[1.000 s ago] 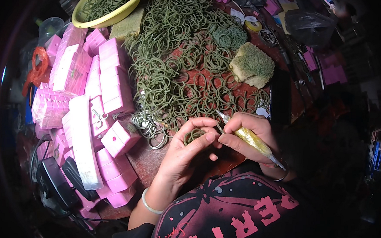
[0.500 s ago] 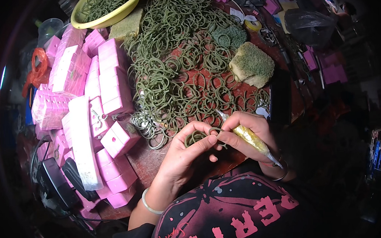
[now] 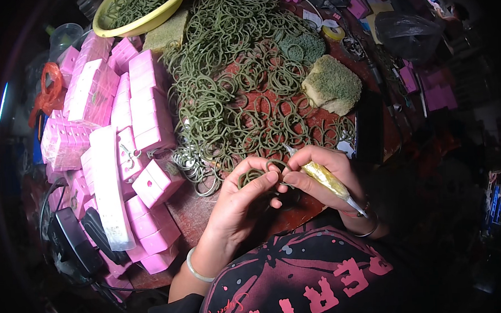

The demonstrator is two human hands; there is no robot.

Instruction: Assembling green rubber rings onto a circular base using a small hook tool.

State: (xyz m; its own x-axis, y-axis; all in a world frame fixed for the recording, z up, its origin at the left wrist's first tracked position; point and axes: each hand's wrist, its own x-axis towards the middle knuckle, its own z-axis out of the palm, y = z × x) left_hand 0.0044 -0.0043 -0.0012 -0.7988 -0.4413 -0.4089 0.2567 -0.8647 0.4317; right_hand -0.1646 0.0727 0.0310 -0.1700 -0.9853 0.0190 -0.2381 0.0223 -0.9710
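Green rings [image 3: 250, 177] sit bunched in the curled left hand [image 3: 236, 196], a single ring [image 3: 274, 161] is pinched between both hands' fingertips, best lightly to keep its curve, and the right hand [image 3: 336, 162] also clasps a yellow tube [image 3: 326, 178].

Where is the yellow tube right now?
In the head view, right of centre: the yellow tube sits in the right hand, slanting up and left toward the green rings.

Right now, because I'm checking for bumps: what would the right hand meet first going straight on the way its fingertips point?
Probably the green ring between the two hands, then the left hand; the depth there is hard to judge.
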